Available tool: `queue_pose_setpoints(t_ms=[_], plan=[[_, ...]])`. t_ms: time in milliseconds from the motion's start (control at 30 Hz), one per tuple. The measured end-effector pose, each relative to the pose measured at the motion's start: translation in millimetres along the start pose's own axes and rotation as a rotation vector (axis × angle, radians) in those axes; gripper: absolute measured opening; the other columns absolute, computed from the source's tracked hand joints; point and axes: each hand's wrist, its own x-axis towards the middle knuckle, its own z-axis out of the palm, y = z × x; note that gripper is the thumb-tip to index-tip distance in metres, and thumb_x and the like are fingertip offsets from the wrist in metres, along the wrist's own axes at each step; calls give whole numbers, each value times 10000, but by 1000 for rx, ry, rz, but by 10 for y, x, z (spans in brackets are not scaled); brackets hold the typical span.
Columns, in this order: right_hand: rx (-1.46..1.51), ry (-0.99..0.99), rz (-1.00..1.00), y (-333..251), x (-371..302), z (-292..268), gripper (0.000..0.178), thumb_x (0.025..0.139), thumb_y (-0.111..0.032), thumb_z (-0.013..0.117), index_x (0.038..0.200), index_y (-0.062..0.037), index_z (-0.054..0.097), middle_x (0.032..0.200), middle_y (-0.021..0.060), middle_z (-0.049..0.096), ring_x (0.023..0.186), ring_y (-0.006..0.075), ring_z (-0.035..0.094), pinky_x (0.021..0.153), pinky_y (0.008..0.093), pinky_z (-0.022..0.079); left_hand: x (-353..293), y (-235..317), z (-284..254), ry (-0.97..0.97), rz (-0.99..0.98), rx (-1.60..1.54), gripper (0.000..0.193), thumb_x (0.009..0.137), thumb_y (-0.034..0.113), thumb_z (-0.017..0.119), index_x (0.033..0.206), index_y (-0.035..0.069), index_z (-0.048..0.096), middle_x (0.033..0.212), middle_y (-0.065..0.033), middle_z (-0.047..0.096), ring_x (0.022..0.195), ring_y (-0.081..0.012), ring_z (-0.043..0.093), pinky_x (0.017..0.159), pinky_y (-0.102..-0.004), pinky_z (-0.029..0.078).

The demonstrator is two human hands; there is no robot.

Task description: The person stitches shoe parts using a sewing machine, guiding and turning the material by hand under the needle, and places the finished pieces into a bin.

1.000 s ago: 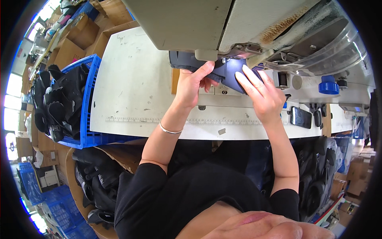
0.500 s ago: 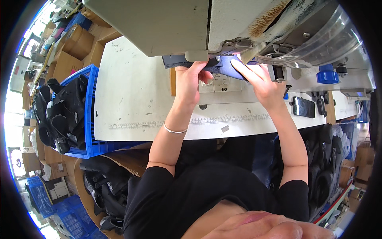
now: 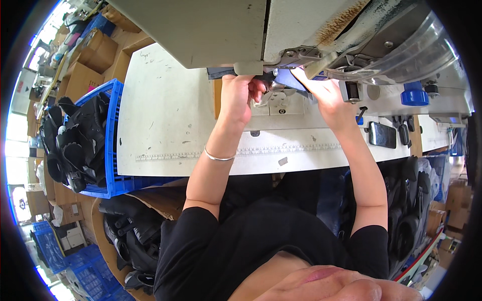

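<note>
The left hand [image 3: 236, 100], at 12 o'clock in the view, grips the dark piece [image 3: 289, 80], at 1; the right hand [image 3: 330, 98], at 2, lies against it, its grip hidden. They seem to be feeding it under the machine [image 3: 221, 30], which calls for steady, level guiding. The overhanging machine hides fingertips; beyond, the phone [image 3: 382, 134] lies at 3, the crate [image 3: 112, 150] of black parts [image 3: 75, 135] at 9.

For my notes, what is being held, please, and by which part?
A dark workpiece: left hand grips its near edge; right hand touches its right side.
</note>
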Motion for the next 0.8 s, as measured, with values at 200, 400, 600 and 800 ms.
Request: queue_pose_setpoints(t_ms=[200, 400, 600, 800], plan=[[4, 91, -63, 117, 16, 115, 153, 675, -130, 739, 786, -46, 677, 792, 89, 634, 681, 260, 600, 569, 365, 472, -308, 345, -106, -188, -188, 572, 382, 963, 229, 494, 691, -3, 629, 562, -78, 591, 445, -98, 527, 373, -227, 374], [61, 27, 575, -65, 71, 167, 175, 759, -53, 604, 921, 7, 637, 985, 159, 605, 849, 329, 560, 764, 413, 444, -892, 1028, -244, 48, 855, 1570, 230, 792, 192, 693, 1007, 110, 697, 1066, -78, 673, 1047, -276, 593, 958, -390, 391], [1243, -44, 913, -972, -201, 132, 302, 921, -279, 615, 907, 22, 621, 805, 25, 605, 709, 101, 525, 632, 256, 432, -1097, 1031, -256, -239, 543, 2083, 627, 758, 465, 660, 1323, 233, 516, 1321, -47, 526, 1169, -275, 513, 1005, -447, 352], [1448, 12, 1094, -1074, -112, 84, 321, 924, -289, 623, 754, -19, 583, 681, -78, 510, 640, 15, 399, 544, 199, 338, -1100, 1040, -307, -255, 594, 2066, 658, 749, 439, 670, 1347, 223, 501, 1316, -24, 540, 1071, -226, 548, 906, -367, 404]])
